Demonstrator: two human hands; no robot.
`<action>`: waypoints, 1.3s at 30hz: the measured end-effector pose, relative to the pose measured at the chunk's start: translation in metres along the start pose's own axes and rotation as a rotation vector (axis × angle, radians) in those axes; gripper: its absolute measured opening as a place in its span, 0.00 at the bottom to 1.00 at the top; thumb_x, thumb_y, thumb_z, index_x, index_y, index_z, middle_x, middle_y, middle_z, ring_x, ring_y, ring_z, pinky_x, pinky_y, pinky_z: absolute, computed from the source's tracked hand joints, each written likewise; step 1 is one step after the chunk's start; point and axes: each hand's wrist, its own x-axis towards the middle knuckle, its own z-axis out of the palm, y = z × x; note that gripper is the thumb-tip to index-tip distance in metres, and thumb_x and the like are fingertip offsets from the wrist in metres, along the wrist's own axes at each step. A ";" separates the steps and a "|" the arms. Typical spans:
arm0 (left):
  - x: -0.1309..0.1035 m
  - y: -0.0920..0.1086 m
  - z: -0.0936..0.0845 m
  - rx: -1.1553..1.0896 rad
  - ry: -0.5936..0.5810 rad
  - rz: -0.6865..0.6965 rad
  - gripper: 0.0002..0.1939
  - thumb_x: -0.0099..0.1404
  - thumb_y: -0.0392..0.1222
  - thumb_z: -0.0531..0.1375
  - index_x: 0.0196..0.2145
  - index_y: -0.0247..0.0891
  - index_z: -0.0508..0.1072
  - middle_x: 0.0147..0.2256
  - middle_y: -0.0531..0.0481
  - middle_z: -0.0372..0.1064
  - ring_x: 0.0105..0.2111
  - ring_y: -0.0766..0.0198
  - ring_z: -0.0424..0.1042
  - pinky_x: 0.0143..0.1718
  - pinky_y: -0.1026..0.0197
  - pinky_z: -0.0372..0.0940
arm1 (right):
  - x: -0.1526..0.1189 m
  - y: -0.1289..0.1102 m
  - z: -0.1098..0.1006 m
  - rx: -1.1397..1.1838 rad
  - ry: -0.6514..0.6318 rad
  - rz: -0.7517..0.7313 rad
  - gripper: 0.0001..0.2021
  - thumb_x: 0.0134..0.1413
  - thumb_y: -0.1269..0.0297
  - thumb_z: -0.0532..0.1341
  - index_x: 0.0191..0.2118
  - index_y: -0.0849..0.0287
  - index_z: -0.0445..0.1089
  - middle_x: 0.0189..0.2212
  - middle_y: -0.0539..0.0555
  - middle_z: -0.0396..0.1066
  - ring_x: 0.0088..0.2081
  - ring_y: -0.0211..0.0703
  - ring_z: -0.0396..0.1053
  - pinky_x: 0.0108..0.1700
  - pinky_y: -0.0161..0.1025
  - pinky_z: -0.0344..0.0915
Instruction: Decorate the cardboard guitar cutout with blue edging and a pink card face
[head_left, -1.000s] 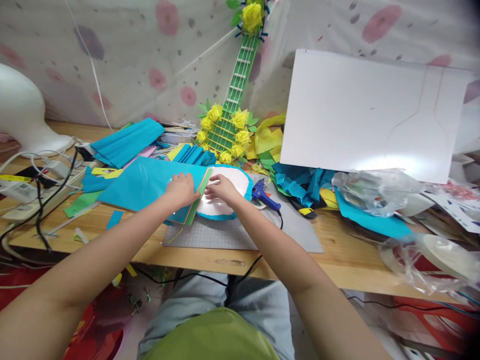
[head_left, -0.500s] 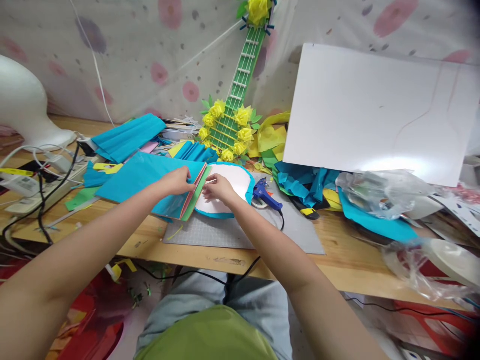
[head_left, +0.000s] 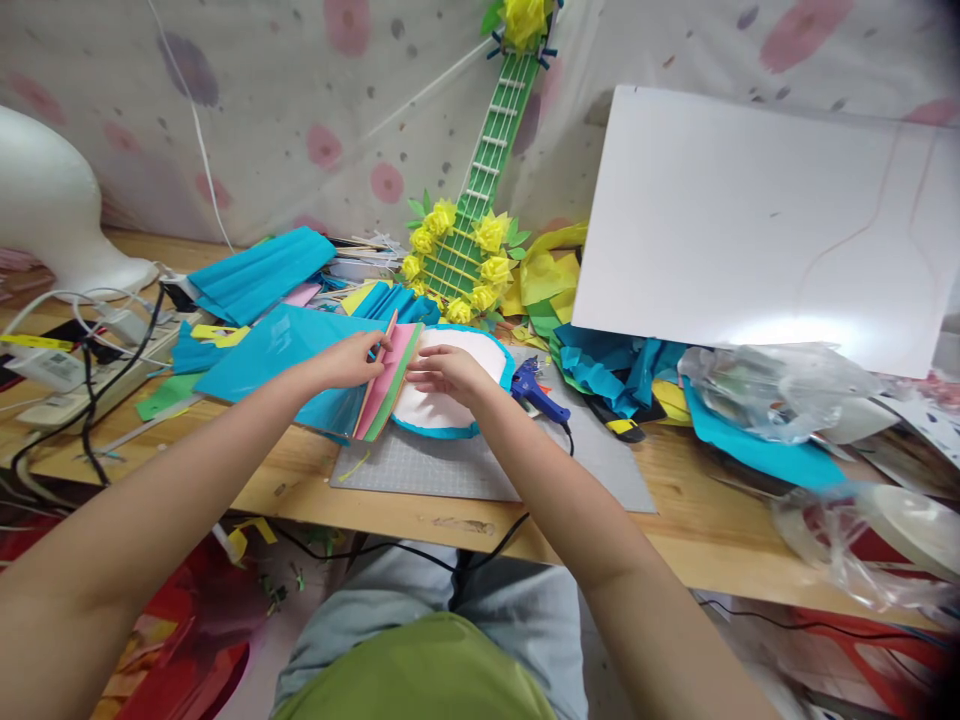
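Since the earlier frame, the upper sheets of the paper stack [head_left: 292,338] have tipped leftward, so a wider pink strip now shows beside the green one. At that parted edge sits the left hand [head_left: 351,362], its thumb and fingers narrowed on the lifted sheets. Just beyond the green strip, the right hand [head_left: 450,374] hovers or rests, loosely spread, over a white panel [head_left: 433,412] with a blue rim; whether it touches is unclear. The stack overlaps the left edge of a grey mat [head_left: 442,480], which lies near the front edge of the wooden table [head_left: 420,512] and carries the panel. Right of the panel, on the mat, lies a blue glue gun [head_left: 541,397]. Toward the table's back edge, a green paper guitar [head_left: 493,160] with yellow flowers leans at the curtain [head_left: 247,120]. Right of it stands a white board [head_left: 735,220]; at the table's back left corner stands a white head form [head_left: 45,200].
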 end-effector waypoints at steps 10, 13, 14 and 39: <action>-0.006 0.013 0.008 0.237 -0.037 -0.005 0.26 0.49 0.63 0.57 0.38 0.41 0.66 0.40 0.46 0.66 0.40 0.54 0.67 0.34 0.60 0.60 | -0.003 -0.003 0.005 -0.064 -0.060 -0.045 0.05 0.50 0.76 0.57 0.34 0.61 0.62 0.30 0.53 0.70 0.26 0.35 0.71 0.27 0.31 0.67; -0.006 0.010 0.007 0.193 -0.027 0.028 0.22 0.52 0.59 0.56 0.37 0.40 0.64 0.40 0.47 0.66 0.40 0.55 0.67 0.34 0.59 0.60 | 0.004 0.003 0.005 -0.229 0.060 -0.093 0.06 0.50 0.75 0.58 0.34 0.61 0.61 0.29 0.53 0.69 0.25 0.36 0.70 0.23 0.32 0.67; -0.006 0.009 0.007 0.176 -0.018 0.031 0.20 0.53 0.57 0.55 0.36 0.40 0.64 0.39 0.47 0.67 0.40 0.56 0.67 0.35 0.59 0.60 | 0.008 0.006 0.006 -0.280 0.109 -0.123 0.06 0.49 0.75 0.57 0.33 0.60 0.60 0.29 0.52 0.68 0.25 0.36 0.70 0.22 0.32 0.67; -0.014 0.001 -0.015 0.074 0.236 -0.071 0.09 0.46 0.35 0.54 0.29 0.40 0.59 0.32 0.50 0.65 0.32 0.61 0.66 0.30 0.60 0.58 | 0.049 -0.011 0.026 -0.863 0.271 -0.216 0.03 0.48 0.70 0.56 0.26 0.61 0.63 0.25 0.56 0.72 0.29 0.42 0.72 0.31 0.35 0.66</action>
